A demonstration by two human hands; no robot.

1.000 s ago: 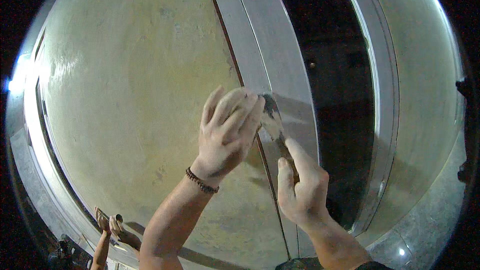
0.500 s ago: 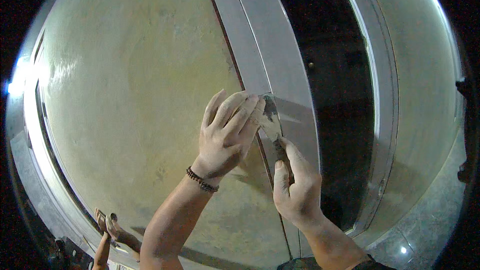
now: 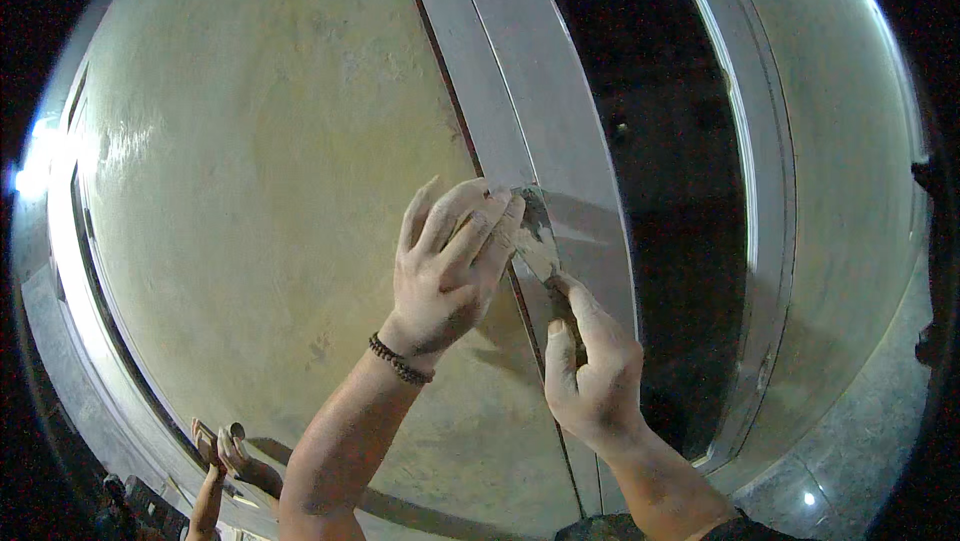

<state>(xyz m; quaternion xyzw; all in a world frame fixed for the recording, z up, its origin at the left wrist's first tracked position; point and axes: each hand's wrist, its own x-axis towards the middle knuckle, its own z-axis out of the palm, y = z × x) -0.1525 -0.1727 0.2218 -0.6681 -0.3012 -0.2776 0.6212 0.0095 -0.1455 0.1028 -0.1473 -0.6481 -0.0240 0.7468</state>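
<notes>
My right hand [image 3: 600, 371] grips a putty knife [image 3: 538, 249] by its handle, which the fingers partly hide. Greyish paste is smeared on the knife's blade, which lies up against the grey frame strip [image 3: 590, 271]. Beside it, my left hand [image 3: 445, 266] has its fingers stretched out and somewhat spread. Its fingertips meet the upper part of the blade over the dark gap between wall and frame. Pale dust coats both hands, and a dark beaded bracelet [image 3: 400, 359] circles my left wrist.
A yellowish-green plastered wall [image 3: 270, 191] fills the left side. Right of the frame is a dark opening [image 3: 680, 191], then another frame and wall. At lower left, another person's hands [image 3: 225, 456] hold a small object I cannot make out. A bright lamp shines at far left.
My left hand has shifted slightly left, and its fingertips still meet the blade. My right hand is almost where it was. The other person's hands have moved a little.
</notes>
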